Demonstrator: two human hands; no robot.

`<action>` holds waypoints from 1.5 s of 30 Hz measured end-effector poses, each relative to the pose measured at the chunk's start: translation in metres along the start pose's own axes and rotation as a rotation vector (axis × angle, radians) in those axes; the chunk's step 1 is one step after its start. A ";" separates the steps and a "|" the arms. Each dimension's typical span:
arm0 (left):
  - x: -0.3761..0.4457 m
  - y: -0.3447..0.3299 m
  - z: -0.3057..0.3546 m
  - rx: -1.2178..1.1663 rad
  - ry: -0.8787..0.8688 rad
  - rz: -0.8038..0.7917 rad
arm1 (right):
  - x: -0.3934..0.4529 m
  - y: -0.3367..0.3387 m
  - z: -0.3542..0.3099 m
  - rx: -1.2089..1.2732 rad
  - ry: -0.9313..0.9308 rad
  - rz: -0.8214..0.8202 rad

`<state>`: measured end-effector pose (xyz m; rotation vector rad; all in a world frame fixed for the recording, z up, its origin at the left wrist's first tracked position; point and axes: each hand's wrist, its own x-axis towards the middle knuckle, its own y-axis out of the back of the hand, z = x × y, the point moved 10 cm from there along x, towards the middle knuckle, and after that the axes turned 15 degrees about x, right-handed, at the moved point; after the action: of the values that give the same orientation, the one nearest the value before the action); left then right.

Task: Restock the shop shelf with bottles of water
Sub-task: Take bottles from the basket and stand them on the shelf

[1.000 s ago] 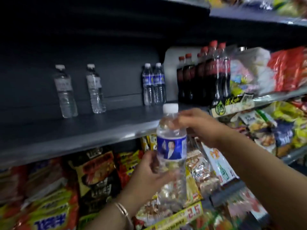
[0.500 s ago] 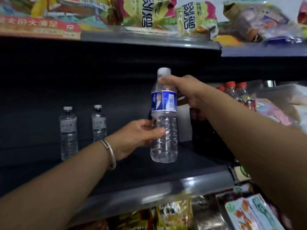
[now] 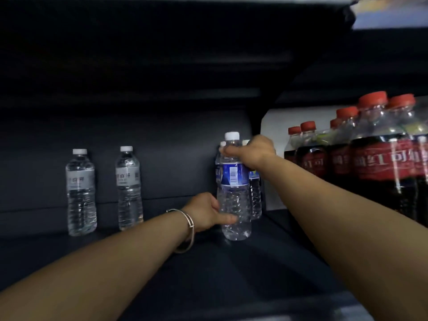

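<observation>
Here, both hands hold a blue-labelled water bottle [image 3: 234,195] upright on the dark shelf [image 3: 231,269]: right hand [image 3: 251,152] gripping its neck, left hand [image 3: 205,212] its base.

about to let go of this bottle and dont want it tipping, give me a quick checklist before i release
1. Blue-label bottle upright: ok.
2. Its base flat on the shelf: cannot tell, though it looks down.
3. Left hand steadying the lower body: ok.
4. Right hand holding the neck below the cap: ok.
5. Lined up in front of the blue-label bottles behind: ok; whether they touch, cannot tell.
6. Clear of the cola bottles to the right: ok.
</observation>
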<state>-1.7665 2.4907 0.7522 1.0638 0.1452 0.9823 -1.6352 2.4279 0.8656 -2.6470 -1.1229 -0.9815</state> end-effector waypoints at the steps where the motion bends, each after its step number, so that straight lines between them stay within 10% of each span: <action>1: 0.006 -0.001 -0.003 0.033 0.013 0.018 | 0.004 -0.003 0.007 0.021 -0.010 -0.006; 15: 0.028 -0.010 -0.014 -0.014 0.002 -0.030 | -0.013 -0.033 0.034 0.158 -0.257 -0.562; 45: 0.053 -0.012 -0.029 -0.147 0.034 0.010 | -0.006 -0.068 0.069 0.073 -0.326 -0.521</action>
<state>-1.7434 2.5477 0.7451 0.9149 0.0942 1.0050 -1.6483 2.4957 0.7981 -2.5644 -1.9438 -0.5489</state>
